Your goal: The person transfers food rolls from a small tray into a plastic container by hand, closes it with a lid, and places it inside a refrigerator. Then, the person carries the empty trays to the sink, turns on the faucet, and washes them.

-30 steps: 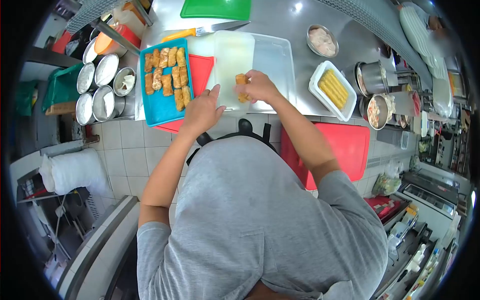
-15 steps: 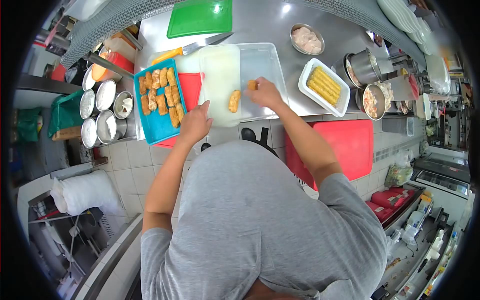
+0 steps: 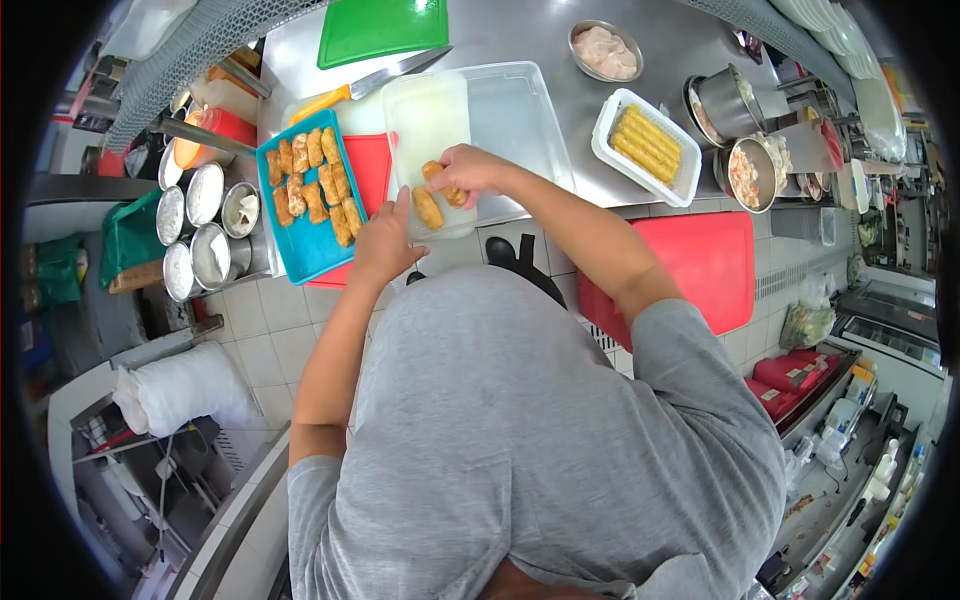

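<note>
My right hand (image 3: 472, 172) pinches a golden-brown roll (image 3: 454, 196), its fingers covering part of it, over the near left part of a clear plastic container (image 3: 520, 130). Just left of it, a second browned roll (image 3: 428, 207) rests on the whitish translucent sheet (image 3: 425, 115) at the container's left side. My left hand (image 3: 382, 240) is open beside that roll, fingers pointing away from me and thumb spread; nothing shows in its grasp. Several similar rolls (image 3: 315, 147) lie in rows in a blue tray (image 3: 305, 250) to the left.
A yellow-handled knife (image 3: 365, 85) lies behind the tray, near a green board (image 3: 385, 30). A red board (image 3: 375, 165) shows beside the tray. Rightward are a bowl of pale meat (image 3: 605, 52), a white basket (image 3: 605, 130) of yellow sticks and metal pots (image 3: 722, 100). Metal tins (image 3: 205, 195) stand left.
My right hand has moved left with the roll, close to the other roll. My left hand has shifted slightly left and nearer to me. The whole view has shifted a little.
</note>
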{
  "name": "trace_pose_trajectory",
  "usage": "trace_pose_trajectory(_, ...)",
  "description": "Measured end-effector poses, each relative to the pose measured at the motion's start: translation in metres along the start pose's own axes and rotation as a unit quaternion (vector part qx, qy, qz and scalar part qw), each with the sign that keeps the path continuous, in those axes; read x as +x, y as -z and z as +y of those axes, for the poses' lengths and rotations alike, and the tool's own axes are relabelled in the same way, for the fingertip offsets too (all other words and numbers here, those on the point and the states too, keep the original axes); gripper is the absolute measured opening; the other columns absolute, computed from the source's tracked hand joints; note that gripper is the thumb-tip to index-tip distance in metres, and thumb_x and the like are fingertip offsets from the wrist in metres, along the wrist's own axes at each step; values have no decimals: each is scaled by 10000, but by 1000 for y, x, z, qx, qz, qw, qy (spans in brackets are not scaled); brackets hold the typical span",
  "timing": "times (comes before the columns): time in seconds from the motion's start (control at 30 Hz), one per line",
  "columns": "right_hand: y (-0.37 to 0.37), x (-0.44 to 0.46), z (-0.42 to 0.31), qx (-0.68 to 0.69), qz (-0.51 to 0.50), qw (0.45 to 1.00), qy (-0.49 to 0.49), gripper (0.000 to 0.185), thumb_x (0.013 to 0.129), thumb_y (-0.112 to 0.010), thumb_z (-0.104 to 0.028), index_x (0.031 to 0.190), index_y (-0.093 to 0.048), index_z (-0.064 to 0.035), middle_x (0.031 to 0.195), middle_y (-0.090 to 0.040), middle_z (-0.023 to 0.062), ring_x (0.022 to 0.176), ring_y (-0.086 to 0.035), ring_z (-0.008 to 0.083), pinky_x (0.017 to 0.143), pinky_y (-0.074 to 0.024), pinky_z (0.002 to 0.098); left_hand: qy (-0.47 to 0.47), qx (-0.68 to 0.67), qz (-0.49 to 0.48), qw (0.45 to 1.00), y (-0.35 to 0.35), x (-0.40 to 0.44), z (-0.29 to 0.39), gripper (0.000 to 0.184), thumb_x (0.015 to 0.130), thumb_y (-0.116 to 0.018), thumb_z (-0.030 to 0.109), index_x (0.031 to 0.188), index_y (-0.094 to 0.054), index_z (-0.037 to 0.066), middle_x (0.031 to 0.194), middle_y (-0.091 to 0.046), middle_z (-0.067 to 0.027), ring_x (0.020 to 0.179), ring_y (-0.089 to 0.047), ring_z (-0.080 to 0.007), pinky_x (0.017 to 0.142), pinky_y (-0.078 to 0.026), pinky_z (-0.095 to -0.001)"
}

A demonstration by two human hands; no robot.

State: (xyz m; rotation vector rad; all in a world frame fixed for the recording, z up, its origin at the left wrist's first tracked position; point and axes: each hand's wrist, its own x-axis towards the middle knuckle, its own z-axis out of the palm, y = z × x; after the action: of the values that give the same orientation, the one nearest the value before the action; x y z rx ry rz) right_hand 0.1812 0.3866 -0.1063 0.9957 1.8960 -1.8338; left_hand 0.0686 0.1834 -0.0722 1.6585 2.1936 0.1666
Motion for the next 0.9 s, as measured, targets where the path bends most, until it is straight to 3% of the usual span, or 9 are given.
trace_pose_trajectory(0.33,58,-34,36,99,151,984,6,537,797,-813,-375,1097,-643,36,935,-696,163,737,-711,224,557,-590,345,-44,36,-3,998,-22,16,-17,912,772,-837,251,1487,-373,-74,1203,-644,-245,1098,-652,-378,912,-554,-447)
trace_pose_trajectory(0.43,58,-43,41,-74,194,978,5,551,804,-774,-412,1078,-665,53,1015,-709,207,851,-728,284,680,-604,388,-48,37,-9,998,-19,15,-22,914,776,-829,269,1489,-371,-71,1218,-644,-256,1115,-647,-383,929,-549,-450)
trace_pose_trajectory(0.53,24,-33,45,-279,358,889,60,611,803,-738,-485,1075,-675,59,1068,-712,251,983,-719,339,825,-585,419,-34,38,-18,999,-14,15,-19,913,775,-827,289,1491,-381,-59,1209,-650,-259,1100,-654,-390,930,-548,-454)
trace_pose_trajectory(0.57,9,-44,33,-267,340,900,48,623,798,-728,-505,1051,-683,62,1091,-710,256,1057,-686,399,921,-546,457,-42,38,-8,998,-15,14,-21,908,773,-828,299,1490,-394,-50,1201,-656,-256,1081,-661,-391,925,-549,-456)
trace_pose_trajectory(0.67,-12,-39,25,-285,267,917,82,625,799,-730,-501,1046,-679,71,1067,-712,255,1037,-691,398,896,-554,451,-48,28,-2,998,-11,11,-20,856,779,-823,317,1471,-449,-20,1173,-674,-236,1059,-672,-382,896,-552,-460)
trace_pose_trajectory(0.73,-18,-28,28,-282,261,916,114,515,811,-714,-415,1034,-688,48,1024,-709,256,995,-687,399,870,-548,468,-39,6,-16,999,-5,8,-20,822,787,-820,307,1465,-469,3,1151,-687,-214,1049,-674,-373,876,-553,-459)
trace_pose_trajectory(0.9,-20,-23,34,-309,207,908,195,357,813,-698,-278,1015,-693,16,972,-714,227,930,-686,390,819,-546,469,-22,-90,52,994,1,-17,-27,739,820,-803,249,1460,-490,51,1096,-703,-166,972,-684,-344,827,-556,-438)
